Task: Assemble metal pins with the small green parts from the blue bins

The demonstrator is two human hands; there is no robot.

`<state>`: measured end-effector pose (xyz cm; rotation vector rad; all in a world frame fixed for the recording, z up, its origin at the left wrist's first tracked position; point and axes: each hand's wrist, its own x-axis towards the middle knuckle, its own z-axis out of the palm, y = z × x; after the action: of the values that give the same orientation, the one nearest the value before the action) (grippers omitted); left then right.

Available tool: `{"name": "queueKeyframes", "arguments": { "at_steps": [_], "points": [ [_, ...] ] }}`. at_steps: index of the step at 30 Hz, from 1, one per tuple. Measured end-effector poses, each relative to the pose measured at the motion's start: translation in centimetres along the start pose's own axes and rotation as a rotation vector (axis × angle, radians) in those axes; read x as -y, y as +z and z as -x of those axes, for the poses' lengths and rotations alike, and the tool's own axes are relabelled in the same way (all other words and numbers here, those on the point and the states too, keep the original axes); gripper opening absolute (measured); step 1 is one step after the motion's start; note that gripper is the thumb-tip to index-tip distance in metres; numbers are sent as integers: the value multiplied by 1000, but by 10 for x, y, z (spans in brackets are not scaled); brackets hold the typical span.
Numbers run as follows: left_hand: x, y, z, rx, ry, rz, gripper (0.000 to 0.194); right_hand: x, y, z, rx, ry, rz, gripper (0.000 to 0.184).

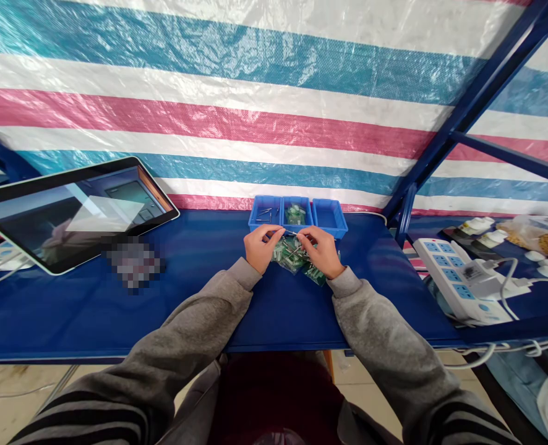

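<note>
My left hand and my right hand are raised close together at the front of three joined blue bins. Between their pinched fingertips runs a thin metal rod, one end in each hand; its exact kind is too small to make out. Below the hands lie clear green-tinted bags with slim metal pieces on or in them. A few thin metal pieces rest in the left bin. The middle bin holds small clear-and-green pieces. On the right stands the third bin.
A tablet-like screen leans at the left of the blue table, with a blurred patch beside it. To the right are a white power strip with plugs and cables, and a blue metal frame. Striped sheeting hangs behind.
</note>
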<state>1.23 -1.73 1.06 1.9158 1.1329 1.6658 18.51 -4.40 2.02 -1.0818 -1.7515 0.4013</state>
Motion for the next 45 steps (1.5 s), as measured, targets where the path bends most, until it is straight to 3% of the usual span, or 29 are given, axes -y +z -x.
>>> {"name": "queueKeyframes", "arguments": {
  "at_steps": [10,23,40,45],
  "points": [
    [-1,1,0,61,32,48,26,-5,1,0,-56,34,-37,29],
    [1,0,1,185,-56,163,33,-1,0,0,-25,-11,-16,32],
    [0,4,3,221,-67,282,24,-2,2,0,0,9,3,36],
    [-1,5,4,249,-72,295,22,-2,1,0,-50,58,-16,38]
  ]
}}
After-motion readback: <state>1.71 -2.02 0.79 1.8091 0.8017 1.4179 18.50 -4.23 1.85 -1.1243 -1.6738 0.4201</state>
